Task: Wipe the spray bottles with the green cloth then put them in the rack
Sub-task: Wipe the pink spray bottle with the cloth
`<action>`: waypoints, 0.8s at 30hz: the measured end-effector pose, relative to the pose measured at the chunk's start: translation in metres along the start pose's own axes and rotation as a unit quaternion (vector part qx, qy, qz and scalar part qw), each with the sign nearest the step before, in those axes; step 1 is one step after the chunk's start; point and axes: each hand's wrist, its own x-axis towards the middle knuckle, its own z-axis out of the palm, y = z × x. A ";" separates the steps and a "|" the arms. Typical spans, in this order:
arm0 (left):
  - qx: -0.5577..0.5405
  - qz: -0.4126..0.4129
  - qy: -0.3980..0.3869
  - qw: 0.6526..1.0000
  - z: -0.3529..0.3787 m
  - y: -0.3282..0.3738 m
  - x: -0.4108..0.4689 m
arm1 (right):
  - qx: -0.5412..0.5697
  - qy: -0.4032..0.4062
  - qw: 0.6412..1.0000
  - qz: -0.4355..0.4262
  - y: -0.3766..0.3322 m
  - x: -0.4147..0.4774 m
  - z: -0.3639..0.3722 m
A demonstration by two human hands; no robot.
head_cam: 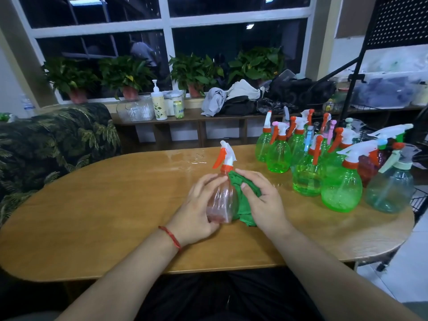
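A clear pinkish spray bottle (pixel 223 200) with a white head and orange trigger stands upright on the wooden table (pixel 104 205), in the middle. My left hand (pixel 196 209) grips the bottle's body from the left. My right hand (pixel 261 200) holds the green cloth (pixel 240 195) against the bottle's right side, fingers curled over the cloth up near the neck. Several more spray bottles (pixel 308 163), mostly green, stand grouped at the table's right end. A black wire rack (pixel 419 200) shows at the far right edge, mostly hidden.
A leaf-patterned sofa (pixel 53 144) sits left of the table. Behind it runs a low wooden bench (pixel 208 117) with containers, a pump bottle and piled clothes. Potted plants line the window sill. A black stand (pixel 356 72) rises at the back right.
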 end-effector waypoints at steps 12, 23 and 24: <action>-0.085 -0.044 0.011 0.995 0.001 0.005 -0.002 | -0.065 0.003 0.997 -0.049 -0.001 0.000 0.000; -0.073 -0.034 0.006 0.997 0.001 0.005 -0.005 | -0.148 0.000 0.983 -0.110 -0.004 -0.003 0.005; -0.067 -0.030 0.007 0.997 0.001 0.004 -0.005 | -0.154 -0.005 0.981 -0.119 -0.003 -0.003 0.005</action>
